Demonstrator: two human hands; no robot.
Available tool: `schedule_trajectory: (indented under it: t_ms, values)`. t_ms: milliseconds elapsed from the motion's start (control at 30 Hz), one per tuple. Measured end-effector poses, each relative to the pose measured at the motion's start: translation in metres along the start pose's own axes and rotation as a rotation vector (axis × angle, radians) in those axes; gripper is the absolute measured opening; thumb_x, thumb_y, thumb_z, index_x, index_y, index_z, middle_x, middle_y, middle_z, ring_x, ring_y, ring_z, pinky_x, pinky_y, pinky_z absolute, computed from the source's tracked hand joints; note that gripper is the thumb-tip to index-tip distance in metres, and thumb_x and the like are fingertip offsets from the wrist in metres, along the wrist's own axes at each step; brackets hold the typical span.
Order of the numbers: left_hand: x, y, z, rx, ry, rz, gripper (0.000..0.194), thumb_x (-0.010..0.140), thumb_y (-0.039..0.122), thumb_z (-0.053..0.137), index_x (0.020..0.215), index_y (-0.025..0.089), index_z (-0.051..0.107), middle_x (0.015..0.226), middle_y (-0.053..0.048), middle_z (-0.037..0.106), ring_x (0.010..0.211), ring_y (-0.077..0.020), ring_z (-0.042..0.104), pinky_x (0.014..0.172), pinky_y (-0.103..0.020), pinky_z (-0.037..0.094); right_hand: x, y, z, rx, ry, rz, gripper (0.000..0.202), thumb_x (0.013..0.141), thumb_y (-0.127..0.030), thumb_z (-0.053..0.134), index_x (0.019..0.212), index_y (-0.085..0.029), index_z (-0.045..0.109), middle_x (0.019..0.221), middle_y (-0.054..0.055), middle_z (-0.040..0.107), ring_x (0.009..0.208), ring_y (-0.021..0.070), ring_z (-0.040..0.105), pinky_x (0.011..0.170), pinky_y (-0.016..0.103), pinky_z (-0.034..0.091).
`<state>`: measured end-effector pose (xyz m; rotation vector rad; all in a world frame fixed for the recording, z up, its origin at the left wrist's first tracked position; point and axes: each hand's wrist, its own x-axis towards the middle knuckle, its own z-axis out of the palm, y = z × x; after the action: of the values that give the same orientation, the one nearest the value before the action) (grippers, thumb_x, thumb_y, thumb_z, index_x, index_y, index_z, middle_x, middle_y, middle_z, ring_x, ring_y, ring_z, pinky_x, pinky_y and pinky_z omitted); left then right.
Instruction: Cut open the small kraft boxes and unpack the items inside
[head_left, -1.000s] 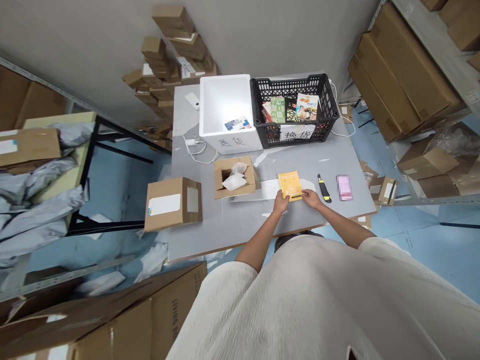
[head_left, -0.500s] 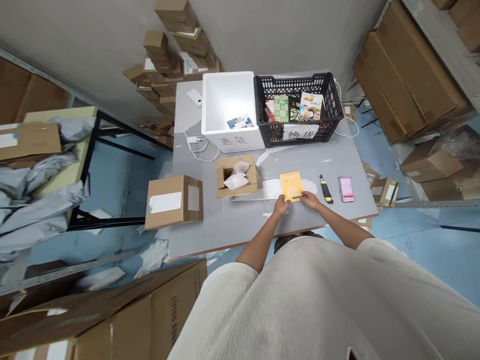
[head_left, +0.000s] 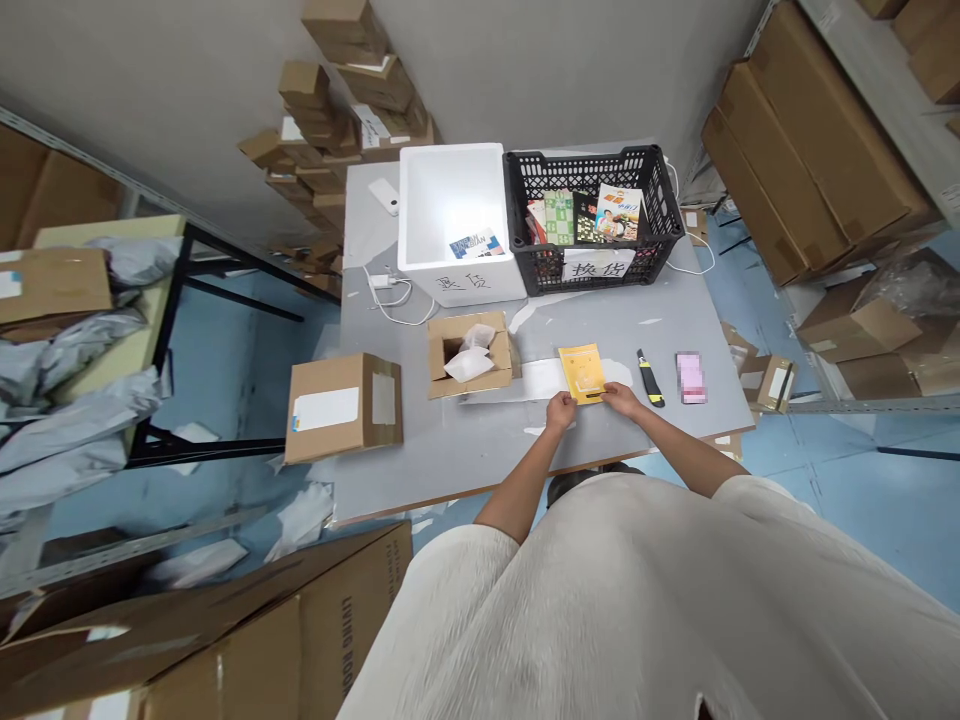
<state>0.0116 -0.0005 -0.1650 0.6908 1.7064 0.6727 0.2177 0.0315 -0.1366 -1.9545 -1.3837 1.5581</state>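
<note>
Between my two hands is a thin yellow book, its printed cover facing up, at the front right of the grey table. My left hand is closed on its lower left corner. The fingers of my right hand pinch its lower right edge. A white paper strip lies just left of the book. To the right are a black and yellow utility knife and a pink phone-like object, which is pixelated.
An open carton with white padding stands left of the strip, and a taped carton beyond it. At the back are a white foam box and a black crate of books. A white cable lies at the left.
The yellow book has tilted slightly in my hands, and my left hand has shifted a little at its corner. The view has moved slightly; the table things stay in place.
</note>
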Motion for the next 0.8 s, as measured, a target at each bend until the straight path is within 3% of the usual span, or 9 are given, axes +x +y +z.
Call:
schedule_trajectory:
  t_ms: [133,267,433,633,800]
  values:
    - [-0.007,0.004,-0.001,-0.034,-0.025,0.002,0.011,0.083,0.018,0.069,0.086,0.024,0.061,0.072,0.002,0.071,0.077,-0.0203,0.078,0.076,-0.029,0.055,-0.006,-0.006,-0.003,0.031,0.013,0.047,0.033,0.084,-0.025,0.069,0.116,-0.021,0.079,0.131,0.009,0.081,0.124,0.0272,0.075,0.108,0.035,0.056]
    - [-0.011,0.011,-0.009,-0.053,-0.050,0.036,0.012,0.084,0.022,0.070,0.089,0.024,0.059,0.068,0.004,0.067,0.074,-0.0202,0.076,0.068,-0.027,0.051,-0.012,-0.013,-0.008,-0.014,0.079,0.048,0.029,0.079,-0.023,0.068,0.105,-0.022,0.080,0.107,0.006,0.085,0.106,0.0262,0.078,0.093,0.032,0.059]
    - [-0.014,0.020,-0.025,-0.069,-0.101,0.172,0.014,0.081,0.025,0.072,0.086,0.025,0.059,0.064,0.007,0.061,0.067,-0.0172,0.068,0.070,-0.027,0.050,-0.018,-0.022,-0.010,0.017,0.194,0.045,0.032,0.075,-0.027,0.064,0.104,-0.022,0.076,0.083,0.002,0.079,0.080,0.0224,0.073,0.073,0.030,0.057]
    - [-0.011,0.030,-0.044,-0.019,-0.127,0.337,0.015,0.080,0.029,0.075,0.085,0.025,0.062,0.063,0.009,0.058,0.061,-0.0139,0.057,0.070,-0.027,0.048,-0.031,-0.036,-0.011,0.129,0.269,-0.058,0.027,0.074,-0.032,0.064,0.099,-0.024,0.070,0.074,-0.002,0.071,0.075,0.0216,0.069,0.073,0.032,0.056]
    - [-0.010,0.044,-0.047,0.013,-0.114,0.430,0.016,0.084,0.034,0.076,0.089,0.025,0.063,0.069,0.006,0.061,0.065,-0.0150,0.059,0.072,-0.027,0.047,-0.035,-0.053,-0.017,0.174,0.321,-0.122,0.026,0.073,-0.032,0.066,0.097,-0.024,0.069,0.080,0.000,0.073,0.077,0.0216,0.069,0.075,0.034,0.057]
